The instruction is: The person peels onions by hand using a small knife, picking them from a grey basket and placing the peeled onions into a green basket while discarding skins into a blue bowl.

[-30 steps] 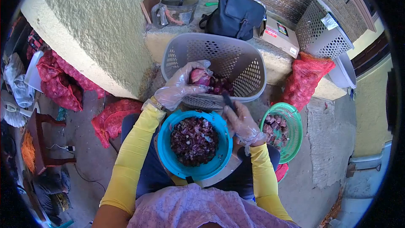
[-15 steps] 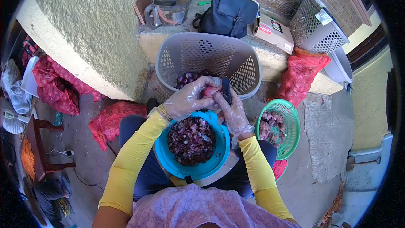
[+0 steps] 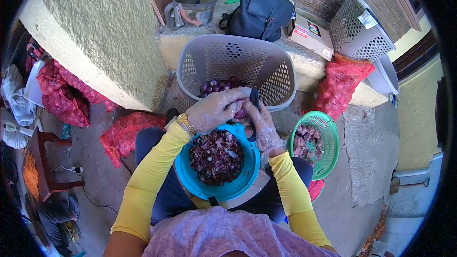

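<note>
Both my hands wear clear plastic gloves and meet above the near rim of a grey perforated basket. My left hand is closed around a red onion, partly hidden by the fingers. Against it, my right hand grips a dark knife; its blade edge cannot be made out. Below them, between my knees, a blue basin contains purple onion skins and scraps. Several peeled-looking purple onions lie at the bottom of the grey basket.
At right, a green colander holds unpeeled onions, with a red mesh sack behind it. More mesh sacks lie at left. A black bag and a carton rest on the ledge. A wooden stool stands far left.
The onion has turned in my left hand and now shows darker purple below the fingers. The knife's upper part has tilted and shifted slightly up between my hands.
</note>
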`<state>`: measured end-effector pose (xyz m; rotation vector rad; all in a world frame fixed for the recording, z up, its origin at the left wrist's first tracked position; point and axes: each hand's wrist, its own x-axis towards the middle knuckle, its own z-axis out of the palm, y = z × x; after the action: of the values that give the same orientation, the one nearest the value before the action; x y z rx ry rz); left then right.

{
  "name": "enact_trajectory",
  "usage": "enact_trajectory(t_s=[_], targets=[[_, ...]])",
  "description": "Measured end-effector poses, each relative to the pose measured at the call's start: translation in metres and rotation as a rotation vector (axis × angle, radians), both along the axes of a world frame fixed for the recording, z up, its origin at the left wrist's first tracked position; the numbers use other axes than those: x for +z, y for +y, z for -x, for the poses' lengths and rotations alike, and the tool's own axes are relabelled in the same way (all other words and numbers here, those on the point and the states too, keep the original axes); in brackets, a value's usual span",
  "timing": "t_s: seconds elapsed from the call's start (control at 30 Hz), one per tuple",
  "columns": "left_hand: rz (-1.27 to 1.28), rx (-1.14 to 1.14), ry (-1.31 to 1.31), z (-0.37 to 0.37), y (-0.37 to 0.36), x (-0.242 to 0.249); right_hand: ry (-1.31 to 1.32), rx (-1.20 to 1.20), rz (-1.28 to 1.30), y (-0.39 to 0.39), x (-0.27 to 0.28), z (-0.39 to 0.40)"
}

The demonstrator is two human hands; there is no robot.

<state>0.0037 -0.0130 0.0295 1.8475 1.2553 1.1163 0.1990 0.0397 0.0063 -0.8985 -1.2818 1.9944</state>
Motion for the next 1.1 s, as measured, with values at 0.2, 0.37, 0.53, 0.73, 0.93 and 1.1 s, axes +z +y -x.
enact_trajectory(t_s=[0.2,0.37,0.53,0.73,0.93,1.1], targets=[[-0.067,0.058,-0.051,0.016,0.006,-0.011,0.040,-0.021,0.044,0.003,-0.006,0.001],[0.351,-0.098,-0.615,0.009,-0.006,0.004,0.035,-0.082,0.001,0.005,-0.013,0.001],[0.016,0.016,-0.049,0.005,-0.004,-0.005,-0.048,-0.002,-0.023,0.002,0.004,-0.008],[-0.013,0.012,0.141,-0.003,-0.007,0.007,-0.069,0.023,-0.027,0.001,0.006,-0.004],[-0.164,0.027,0.132,-0.001,-0.002,-0.017,-0.075,0.007,-0.114,0.006,-0.021,-0.002],[0.019,0.009,-0.065,0.003,-0.001,-0.011,-0.084,0.039,-0.070,0.007,-0.006,-0.003]])
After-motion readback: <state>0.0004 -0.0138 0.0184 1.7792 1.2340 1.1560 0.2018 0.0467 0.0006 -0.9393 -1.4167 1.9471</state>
